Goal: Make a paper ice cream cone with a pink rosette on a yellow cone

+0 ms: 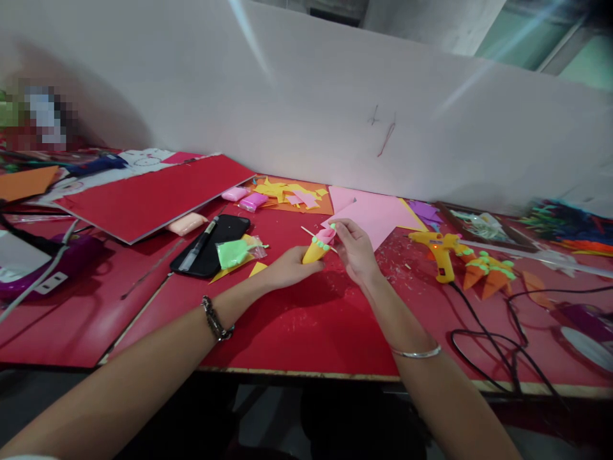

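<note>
My left hand (pixel 293 266) is closed around a small yellow paper cone (pixel 314 252), which is tilted up to the right. Pink stuff fills the cone's mouth, with light green blobs along the rim. A thin pale stick (pixel 307 230) pokes out beside the top. My right hand (pixel 355 248) pinches a tiny light green piece of clay (pixel 332 225) against the pink top. Left of my hands, a clear packet of green clay (pixel 235 253) lies partly over a black phone (pixel 224 235). Pink paper (pixel 371 217) lies just behind my right hand.
A yellow glue gun (pixel 441 252) with a black cord stands at right, beside orange cones (pixel 488 271) with green trim. Yellow paper scraps (pixel 275 188) and pink packets (pixel 253 202) lie at the back. A large red board (pixel 158 195) is at left; a white wall (pixel 306 96) rises behind.
</note>
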A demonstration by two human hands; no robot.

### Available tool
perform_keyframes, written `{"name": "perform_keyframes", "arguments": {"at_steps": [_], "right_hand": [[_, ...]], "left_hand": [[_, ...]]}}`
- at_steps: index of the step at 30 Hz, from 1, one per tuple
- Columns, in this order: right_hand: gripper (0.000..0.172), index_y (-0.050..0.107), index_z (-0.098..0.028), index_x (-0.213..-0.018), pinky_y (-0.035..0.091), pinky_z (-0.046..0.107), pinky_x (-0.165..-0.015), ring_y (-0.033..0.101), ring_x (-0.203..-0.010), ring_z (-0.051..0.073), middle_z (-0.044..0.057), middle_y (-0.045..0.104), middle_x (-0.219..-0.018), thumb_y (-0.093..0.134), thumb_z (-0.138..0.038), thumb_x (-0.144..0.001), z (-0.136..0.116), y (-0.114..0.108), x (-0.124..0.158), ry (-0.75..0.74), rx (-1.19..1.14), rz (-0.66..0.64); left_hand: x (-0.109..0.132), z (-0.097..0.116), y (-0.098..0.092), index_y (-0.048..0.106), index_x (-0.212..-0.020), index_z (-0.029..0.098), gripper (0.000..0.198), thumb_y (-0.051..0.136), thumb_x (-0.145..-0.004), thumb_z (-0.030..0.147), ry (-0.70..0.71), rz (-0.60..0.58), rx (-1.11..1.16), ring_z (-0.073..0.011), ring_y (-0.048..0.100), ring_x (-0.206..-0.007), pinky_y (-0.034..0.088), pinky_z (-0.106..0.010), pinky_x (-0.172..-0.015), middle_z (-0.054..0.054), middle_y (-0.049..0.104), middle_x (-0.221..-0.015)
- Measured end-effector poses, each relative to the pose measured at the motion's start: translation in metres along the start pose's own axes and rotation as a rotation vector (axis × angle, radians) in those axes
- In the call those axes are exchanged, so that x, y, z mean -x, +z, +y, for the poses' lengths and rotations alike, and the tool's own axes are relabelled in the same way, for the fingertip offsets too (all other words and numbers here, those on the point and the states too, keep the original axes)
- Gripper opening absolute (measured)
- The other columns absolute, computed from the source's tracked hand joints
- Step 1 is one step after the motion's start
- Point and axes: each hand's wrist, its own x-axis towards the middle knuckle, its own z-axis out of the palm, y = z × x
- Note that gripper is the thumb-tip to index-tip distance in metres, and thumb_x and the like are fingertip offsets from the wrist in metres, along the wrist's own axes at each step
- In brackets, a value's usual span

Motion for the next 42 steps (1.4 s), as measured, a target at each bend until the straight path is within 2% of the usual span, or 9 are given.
{"name": "perform_keyframes", "arguments": {"at_steps": [3, 6, 9, 14, 20, 24, 28, 36, 42], "right_hand": [[0.019, 0.062, -0.026, -0.083, 0.044, 0.023, -0.066, 0.053, -0.071, 0.009, -0.003, 0.057, -0.080, 0.055, -0.040, -0.074, -0.002, 0.001, 0.002, 0.018, -0.076, -0.091], [0.026, 0.059, -0.029, -0.095, 0.044, 0.027, -0.075, 0.054, -0.084, 0.012, -0.001, 0.059, -0.091, 0.047, -0.044, -0.078, -0.004, 0.000, 0.004, 0.055, -0.072, -0.189], [0.022, 0.059, -0.030, -0.092, 0.044, 0.028, -0.078, 0.054, -0.086, 0.013, -0.002, 0.060, -0.093, 0.051, -0.042, -0.076, -0.004, 0.000, 0.004, 0.044, -0.012, -0.167], [0.014, 0.059, -0.028, -0.082, 0.045, 0.026, -0.075, 0.055, -0.082, 0.011, -0.003, 0.060, -0.089, 0.055, -0.039, -0.074, -0.001, -0.001, 0.002, 0.005, -0.010, -0.137], [0.026, 0.058, -0.028, -0.092, 0.046, 0.027, -0.072, 0.055, -0.081, 0.013, 0.000, 0.060, -0.093, 0.051, -0.046, -0.074, -0.002, 0.001, 0.004, 0.053, 0.007, -0.148], [0.017, 0.061, -0.027, -0.082, 0.045, 0.025, -0.073, 0.054, -0.081, 0.011, -0.001, 0.060, -0.094, 0.055, -0.040, -0.074, -0.001, 0.001, 0.004, 0.039, -0.015, -0.157], [0.016, 0.060, -0.026, -0.080, 0.046, 0.026, -0.074, 0.054, -0.082, 0.012, -0.001, 0.060, -0.092, 0.054, -0.039, -0.074, 0.000, 0.001, 0.003, 0.036, 0.008, -0.127], [0.034, 0.058, -0.028, -0.099, 0.044, 0.028, -0.077, 0.054, -0.091, 0.014, 0.001, 0.059, -0.100, 0.047, -0.049, -0.075, 0.006, -0.002, -0.002, 0.075, 0.038, -0.106], [0.022, 0.061, -0.023, -0.087, 0.043, 0.029, -0.075, 0.054, -0.085, 0.014, 0.002, 0.058, -0.090, 0.055, -0.038, -0.072, 0.010, -0.001, 0.000, -0.064, 0.398, -0.084]], "left_hand": [[0.000, 0.001, 0.000, 0.048, -0.070, 0.015, 0.015, 0.050, -0.069, 0.029, -0.007, -0.070, 0.162, -0.0070, 0.036, -0.051, 0.028, -0.020, -0.050, 0.005, 0.040, -0.056], [0.000, 0.002, -0.001, 0.038, -0.063, 0.016, 0.016, 0.048, -0.070, 0.027, -0.008, -0.262, 0.413, -0.0044, 0.025, -0.044, 0.020, -0.020, -0.044, 0.008, 0.029, -0.050], [0.001, 0.002, -0.001, 0.034, -0.061, 0.017, 0.020, 0.049, -0.069, 0.025, 0.001, -0.372, 0.521, -0.0037, 0.022, -0.043, 0.015, -0.020, -0.043, 0.008, 0.024, -0.051], [0.001, 0.001, -0.002, 0.035, -0.062, 0.017, 0.018, 0.049, -0.070, 0.024, -0.008, -0.399, 0.529, -0.0039, 0.021, -0.044, 0.013, -0.022, -0.044, 0.008, 0.024, -0.052], [0.002, 0.003, -0.002, 0.032, -0.058, 0.017, 0.021, 0.047, -0.070, 0.025, -0.011, -0.405, 0.499, -0.0040, 0.022, -0.044, 0.013, -0.022, -0.044, 0.007, 0.025, -0.051], [0.002, 0.003, -0.001, 0.034, -0.057, 0.016, 0.019, 0.046, -0.070, 0.024, -0.018, -0.414, 0.490, -0.0039, 0.023, -0.044, 0.014, -0.022, -0.044, 0.007, 0.027, -0.051], [0.001, 0.003, 0.000, 0.044, -0.064, 0.014, 0.013, 0.047, -0.069, 0.025, -0.014, -0.340, 0.453, -0.0047, 0.030, -0.047, 0.021, -0.020, -0.045, 0.005, 0.037, -0.054], [-0.003, 0.000, 0.002, 0.052, -0.074, 0.012, 0.011, 0.046, -0.069, 0.021, -0.086, -0.103, 0.423, -0.0057, 0.044, -0.053, 0.034, -0.019, -0.051, 0.001, 0.053, -0.066], [-0.009, -0.004, -0.002, 0.058, -0.085, 0.013, 0.018, 0.051, -0.069, 0.012, -0.149, 0.122, 0.689, -0.0061, 0.055, -0.067, 0.042, -0.018, -0.067, -0.001, 0.061, -0.077]]}}
